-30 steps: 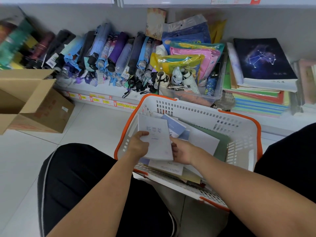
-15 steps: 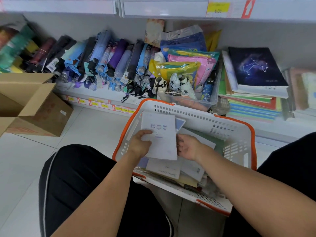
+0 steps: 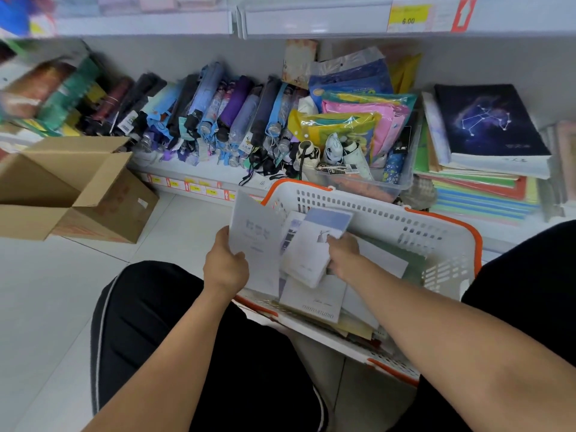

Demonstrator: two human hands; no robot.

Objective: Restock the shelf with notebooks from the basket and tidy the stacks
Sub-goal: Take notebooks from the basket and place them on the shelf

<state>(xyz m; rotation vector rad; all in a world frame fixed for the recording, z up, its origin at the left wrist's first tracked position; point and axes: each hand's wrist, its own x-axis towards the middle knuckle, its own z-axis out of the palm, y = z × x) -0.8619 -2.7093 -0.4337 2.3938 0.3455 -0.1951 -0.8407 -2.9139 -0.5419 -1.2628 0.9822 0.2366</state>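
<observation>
Over the white basket [image 3: 371,210] with orange rim, the left hand [image 3: 225,265] is gripping a pale notebook [image 3: 257,241] at the basket's left edge, while the right hand [image 3: 343,255] is pinching a blue-topped notebook [image 3: 314,244] above the notebooks lying inside. Beyond the basket, a notebook stack [image 3: 480,169] is sitting on the shelf [image 3: 218,174].

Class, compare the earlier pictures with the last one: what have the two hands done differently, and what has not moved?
The left hand has lifted its pale notebook leftward off the pile; the right hand now grips a blue-topped notebook. The basket and cardboard box stayed put.
</observation>
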